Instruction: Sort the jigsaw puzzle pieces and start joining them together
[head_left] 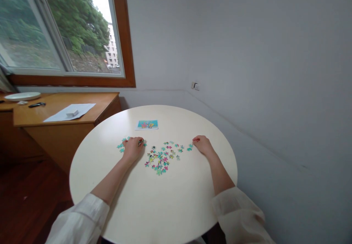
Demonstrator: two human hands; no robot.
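Many small jigsaw puzzle pieces (pixel 161 159) in teal, pink, yellow and green lie loose in the middle of the round table. My left hand (pixel 133 148) rests at the left of this pile, its fingers curled around a dark-patterned puzzle piece (pixel 140 142). Teal pieces (pixel 120 147) lie beside and partly behind that hand. On the other side, my right hand (pixel 202 144) has its fingertips pressed together, just right of a few teal pieces (pixel 189 148). Whatever those fingertips hold, if anything, is too small to make out. A picture card (pixel 147 124) with cartoon figures lies flat beyond the pile.
The round white table (pixel 154 207) stands close to the wall. Left of it is a wooden desk (pixel 82 126) bearing a sheet of paper (pixel 85 109), a small white block (pixel 72 113), a dark object (pixel 37 105) and a white plate (pixel 23 96). A window is above the desk.
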